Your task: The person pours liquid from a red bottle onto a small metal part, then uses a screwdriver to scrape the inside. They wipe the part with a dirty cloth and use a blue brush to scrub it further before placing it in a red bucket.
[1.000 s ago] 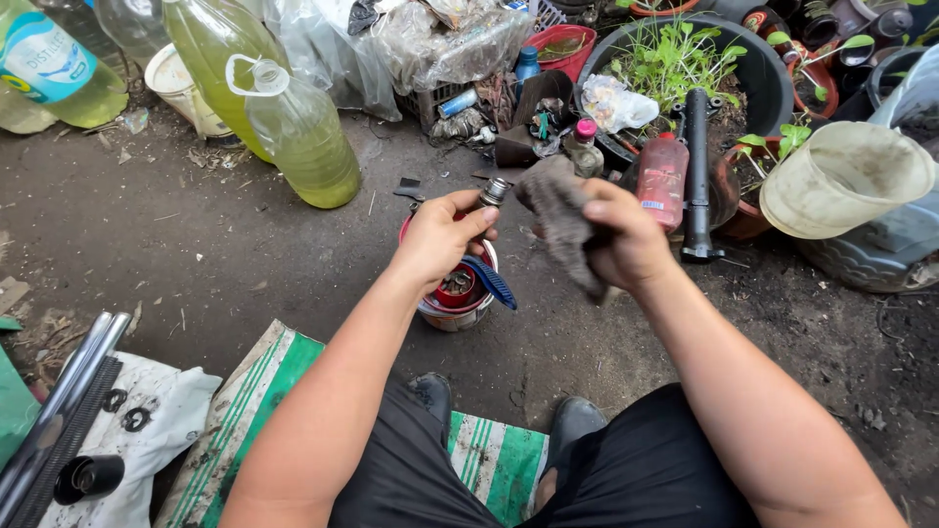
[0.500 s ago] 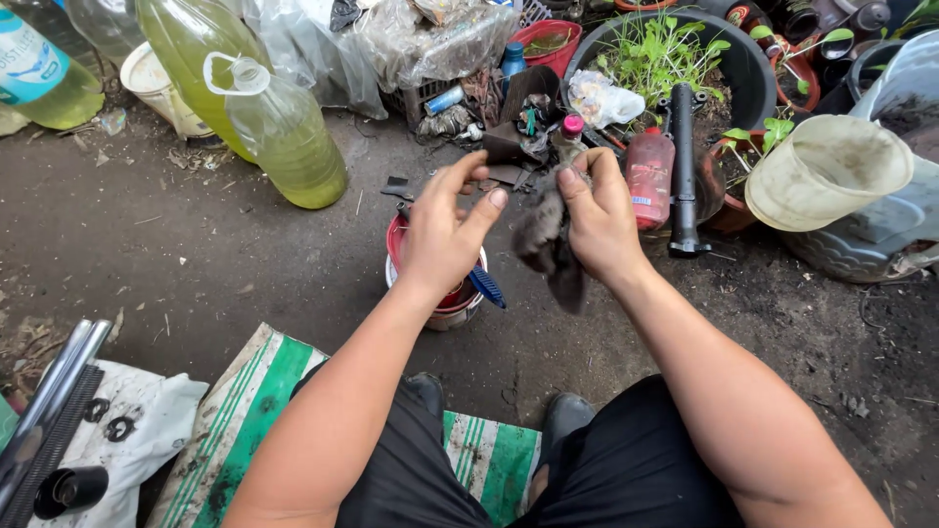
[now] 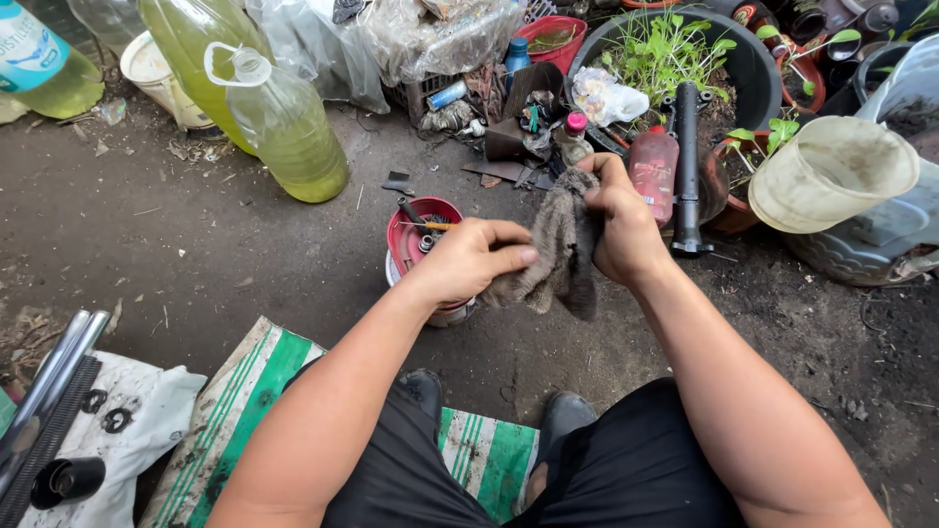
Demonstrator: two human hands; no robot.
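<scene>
Big black planter (image 3: pixel 743 68) with green sprouts sits at the back, yellow-liquid jug (image 3: pixel 284 122) off to the left, red tin (image 3: pixel 416 240) of small parts on the dirt just beside the hands. Dirty grey rag (image 3: pixel 562 249) hangs between both hands, above the ground in front of the knees. Left hand (image 3: pixel 469 262) curled closed, pinching its lower edge; right hand (image 3: pixel 621 220) fisted tight round its top.

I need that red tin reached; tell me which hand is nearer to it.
Left. The left hand hovers directly over the red tin, while the right hand is off to its right, gripping the grey rag.
</scene>
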